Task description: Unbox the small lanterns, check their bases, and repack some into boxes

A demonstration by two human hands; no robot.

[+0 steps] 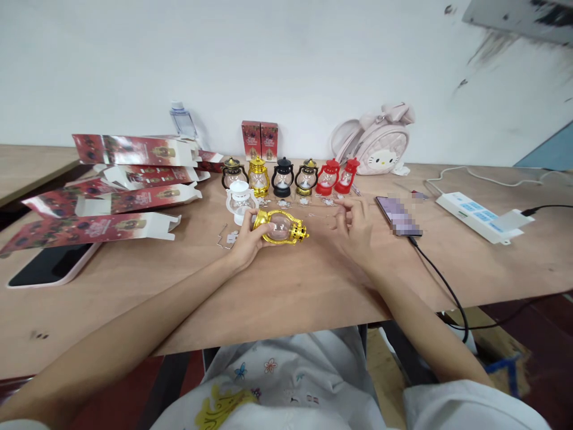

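My left hand [250, 239] is closed around the base of a small gold lantern [282, 228]. The lantern lies on its side in the grip, its clear globe facing up and its top pointing right. My right hand [356, 230] hovers to the right of it, apart from the lantern, with fingers curled towards the thumb; what they hold, if anything, is too small to make out. A white lantern [240, 203] stands just behind my left hand. Beyond both hands is a row of upright lanterns, among them a black lantern [283, 178] and a red lantern [328, 178].
Flattened red printed boxes [134, 149] pile up at the left, above a phone [54, 263]. Two upright red boxes [260, 142], a clear bottle [182, 122] and a pink bag [380, 146] stand at the wall. Rightward are a plugged-in phone [396, 215] and a white power strip [478, 215].
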